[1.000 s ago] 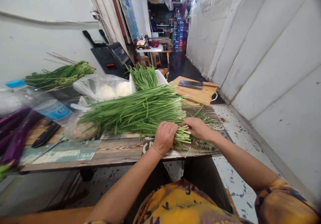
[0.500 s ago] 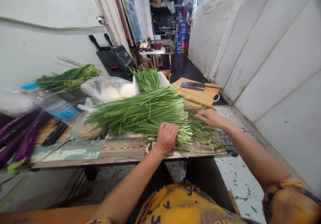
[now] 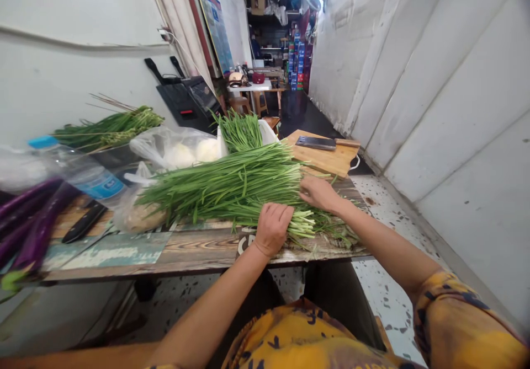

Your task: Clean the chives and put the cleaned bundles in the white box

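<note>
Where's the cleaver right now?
In the head view, the cleaver lies on the wooden board at the far right end of the table, just beyond the chives and the right hand.

Only a white "C" (image 3: 244,242) shows on the table (image 3: 186,249).

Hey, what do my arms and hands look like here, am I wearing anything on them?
The left hand and right hand are bare: no gloves, and no rings or watch visible. The forearms are uncovered. A loose short sleeve in yellow-orange fabric with dark blue markings covers the right upper arm.
</note>
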A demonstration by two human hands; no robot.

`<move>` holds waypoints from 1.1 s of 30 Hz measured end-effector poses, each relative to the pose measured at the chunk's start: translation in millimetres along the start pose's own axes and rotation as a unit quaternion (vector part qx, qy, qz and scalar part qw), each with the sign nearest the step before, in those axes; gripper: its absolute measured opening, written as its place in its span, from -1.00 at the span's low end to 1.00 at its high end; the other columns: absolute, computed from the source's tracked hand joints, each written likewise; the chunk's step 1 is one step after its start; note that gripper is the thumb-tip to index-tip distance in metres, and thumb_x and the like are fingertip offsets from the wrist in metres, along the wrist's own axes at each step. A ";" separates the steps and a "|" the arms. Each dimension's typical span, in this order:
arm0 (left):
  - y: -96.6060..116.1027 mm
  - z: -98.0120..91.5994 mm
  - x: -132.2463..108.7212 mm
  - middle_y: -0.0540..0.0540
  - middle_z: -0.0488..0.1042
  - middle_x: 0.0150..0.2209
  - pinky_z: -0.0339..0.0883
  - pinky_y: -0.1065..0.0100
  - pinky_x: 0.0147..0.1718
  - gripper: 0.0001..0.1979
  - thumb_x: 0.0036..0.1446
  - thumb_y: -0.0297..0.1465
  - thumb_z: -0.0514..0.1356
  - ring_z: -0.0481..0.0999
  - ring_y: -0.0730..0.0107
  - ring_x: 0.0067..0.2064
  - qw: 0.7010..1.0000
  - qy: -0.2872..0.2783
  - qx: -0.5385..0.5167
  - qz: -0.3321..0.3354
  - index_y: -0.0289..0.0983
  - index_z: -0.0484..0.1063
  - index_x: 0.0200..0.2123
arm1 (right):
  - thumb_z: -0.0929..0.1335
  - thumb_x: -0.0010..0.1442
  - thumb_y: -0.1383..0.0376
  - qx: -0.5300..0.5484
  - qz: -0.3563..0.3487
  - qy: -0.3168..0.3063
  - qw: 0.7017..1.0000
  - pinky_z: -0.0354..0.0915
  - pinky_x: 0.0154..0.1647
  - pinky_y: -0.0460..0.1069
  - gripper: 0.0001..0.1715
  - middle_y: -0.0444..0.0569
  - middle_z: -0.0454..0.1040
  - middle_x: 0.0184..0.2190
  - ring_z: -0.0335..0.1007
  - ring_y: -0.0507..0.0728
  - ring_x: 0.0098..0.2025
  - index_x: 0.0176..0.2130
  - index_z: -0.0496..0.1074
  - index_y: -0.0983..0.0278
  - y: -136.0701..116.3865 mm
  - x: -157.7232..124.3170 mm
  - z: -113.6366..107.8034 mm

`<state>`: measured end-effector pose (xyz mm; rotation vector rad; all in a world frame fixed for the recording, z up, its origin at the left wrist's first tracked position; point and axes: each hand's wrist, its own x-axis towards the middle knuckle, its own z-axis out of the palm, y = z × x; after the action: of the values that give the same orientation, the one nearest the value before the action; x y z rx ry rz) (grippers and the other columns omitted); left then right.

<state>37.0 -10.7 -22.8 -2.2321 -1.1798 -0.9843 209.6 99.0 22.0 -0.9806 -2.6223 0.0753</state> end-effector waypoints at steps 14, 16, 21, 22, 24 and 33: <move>0.0 -1.3 -1.3 -0.25 0.49 -0.20 0.20 0.18 -0.20 -0.67 0.17 -0.46 -0.01 0.33 0.16 -0.18 0.999 0.029 0.013 -0.007 -0.37 0.36 -0.02 | 0.31 0.15 0.23 0.290 -0.002 0.021 0.957 0.20 -0.38 -0.09 -0.81 -0.07 0.37 -0.44 0.24 0.01 -0.43 -0.34 0.39 0.32 -20.4 -34.6 -15.5; 0.5 -1.7 -1.2 -0.24 0.49 -0.21 0.20 0.19 -0.21 -0.71 0.17 -0.46 0.00 0.32 0.16 -0.19 0.999 0.037 0.015 -0.009 -0.38 0.38 -0.08 | 0.29 0.16 0.22 0.326 0.007 0.017 0.945 0.22 -0.34 -0.08 -0.78 -0.05 0.43 -0.41 0.29 0.03 -0.39 -0.29 0.41 0.33 -26.3 -30.5 -5.2; -0.1 -3.3 -3.2 -0.23 0.47 -0.26 0.19 0.19 -0.22 -0.74 0.19 -0.45 -0.03 0.32 0.20 -0.20 1.000 0.002 0.012 -0.006 -0.34 0.40 -0.14 | 0.21 0.21 0.19 0.278 -0.043 -0.029 0.959 0.16 -0.36 -0.08 -0.64 -0.07 0.40 -0.52 0.25 0.03 -0.43 -0.48 0.39 0.33 -21.8 -29.9 -1.9; -0.6 -3.6 -3.8 -0.23 0.47 -0.27 0.19 0.19 -0.22 -0.74 0.19 -0.45 -0.04 0.33 0.20 -0.21 1.000 -0.003 0.013 -0.007 -0.33 0.40 -0.15 | 0.20 0.22 0.16 0.264 -0.030 -0.026 0.964 0.14 -0.39 -0.08 -0.60 -0.10 0.37 -0.56 0.22 0.02 -0.46 -0.52 0.36 0.33 -14.2 -32.1 -6.9; -1.6 -3.9 -4.9 -0.23 0.46 -0.27 0.19 0.19 -0.21 -0.74 0.19 -0.44 -0.04 0.33 0.20 -0.20 1.000 -0.002 0.015 -0.011 -0.32 0.40 -0.15 | 0.18 0.23 0.11 0.253 0.038 0.010 0.967 0.10 -0.45 -0.10 -0.52 -0.12 0.32 -0.61 0.18 0.00 -0.51 -0.56 0.33 0.33 3.8 -37.2 -19.5; -0.3 -3.3 -3.4 -0.23 0.49 -0.22 0.19 0.19 -0.23 -0.71 0.21 -0.46 -0.05 0.35 0.20 -0.19 0.999 0.020 0.024 0.014 -0.32 0.39 -0.08 | 0.35 0.08 0.10 0.336 0.021 -0.064 0.939 0.23 -0.35 -0.08 -0.62 -0.02 0.53 -0.36 0.35 0.06 -0.37 -0.26 0.52 0.35 -22.3 -29.0 -26.2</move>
<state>34.2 -14.5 -23.1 -2.1752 -1.1391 -0.9743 224.8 61.5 41.8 -0.7902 -2.3866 1.0002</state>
